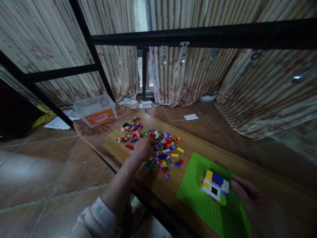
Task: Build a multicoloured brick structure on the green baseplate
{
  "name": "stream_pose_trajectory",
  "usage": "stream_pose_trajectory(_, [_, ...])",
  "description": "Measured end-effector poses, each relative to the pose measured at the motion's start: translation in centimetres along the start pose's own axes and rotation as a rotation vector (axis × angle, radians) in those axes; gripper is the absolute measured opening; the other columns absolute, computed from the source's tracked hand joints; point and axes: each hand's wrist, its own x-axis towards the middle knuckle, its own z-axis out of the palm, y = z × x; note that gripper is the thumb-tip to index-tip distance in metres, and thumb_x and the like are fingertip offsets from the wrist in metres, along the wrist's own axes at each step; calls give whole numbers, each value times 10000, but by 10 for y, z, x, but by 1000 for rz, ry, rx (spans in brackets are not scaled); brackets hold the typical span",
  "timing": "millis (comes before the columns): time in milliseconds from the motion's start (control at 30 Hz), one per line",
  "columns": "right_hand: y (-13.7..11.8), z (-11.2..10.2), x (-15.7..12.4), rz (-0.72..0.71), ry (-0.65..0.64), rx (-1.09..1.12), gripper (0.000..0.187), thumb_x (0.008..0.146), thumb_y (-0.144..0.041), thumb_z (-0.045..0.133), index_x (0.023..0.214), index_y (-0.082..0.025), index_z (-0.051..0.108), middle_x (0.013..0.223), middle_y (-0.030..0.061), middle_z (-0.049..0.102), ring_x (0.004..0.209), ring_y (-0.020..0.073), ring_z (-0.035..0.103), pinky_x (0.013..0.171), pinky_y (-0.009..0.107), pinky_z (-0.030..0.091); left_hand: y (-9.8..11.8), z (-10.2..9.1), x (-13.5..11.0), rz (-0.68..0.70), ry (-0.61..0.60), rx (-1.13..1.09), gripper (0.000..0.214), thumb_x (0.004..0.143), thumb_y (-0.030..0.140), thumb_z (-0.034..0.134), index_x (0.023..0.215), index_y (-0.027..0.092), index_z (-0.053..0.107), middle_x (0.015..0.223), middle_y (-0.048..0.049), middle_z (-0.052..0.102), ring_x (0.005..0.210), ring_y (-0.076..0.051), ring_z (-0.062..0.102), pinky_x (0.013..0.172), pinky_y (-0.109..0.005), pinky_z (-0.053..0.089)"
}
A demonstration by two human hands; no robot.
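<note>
My left hand (144, 149) reaches into a spread-out pile of toy building bricks (162, 154). Its fingers are bent down and drawn together among the pieces; what they hold, if anything, is hidden. My right hand (254, 198), dim and blurred, is closed at the right edge of a green studded baseplate (193, 181), thumb and finger close together there. On this plate sits a low block build (214, 187) of white, yellow, blue and red bricks with a black square in its side, just left of my right fingertips.
The wooden board (153, 120) bears the bricks and baseplate. A clear plastic box (96, 109) with an orange label stands at the far left on a brown cloth (85, 130). Black metal bars (203, 38) cross in front of striped curtains (173, 76). Paper (190, 117) lies on the tiled floor.
</note>
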Motion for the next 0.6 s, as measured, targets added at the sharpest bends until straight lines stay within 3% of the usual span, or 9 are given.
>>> stream_pose_trajectory(267, [8,7,5,-72,-10,-51,542,711,-656,476,1016,-274,710,901,57,758,725,302,714,653,415,556,10,4,-5,13,-9,1,258,784,169,526,939,230,723,973,-73,715,984,-236,651,843,-306,491])
stream_pose_trajectory(467, [21,13,8,-282,47,-88,444,798,-532,440,1005,-265,726,941,78,748,704,290,702,562,396,544,16,7,-7,40,-36,-45,222,783,227,569,965,239,696,980,-54,718,961,-223,654,815,-290,481])
stream_pose_trajectory(600, [24,16,11,-289,41,-114,418,799,-510,450,1009,-275,724,960,70,747,682,278,698,537,381,536,14,9,-6,61,-51,-79,183,765,247,602,927,235,686,929,-43,719,909,-207,656,786,-270,472])
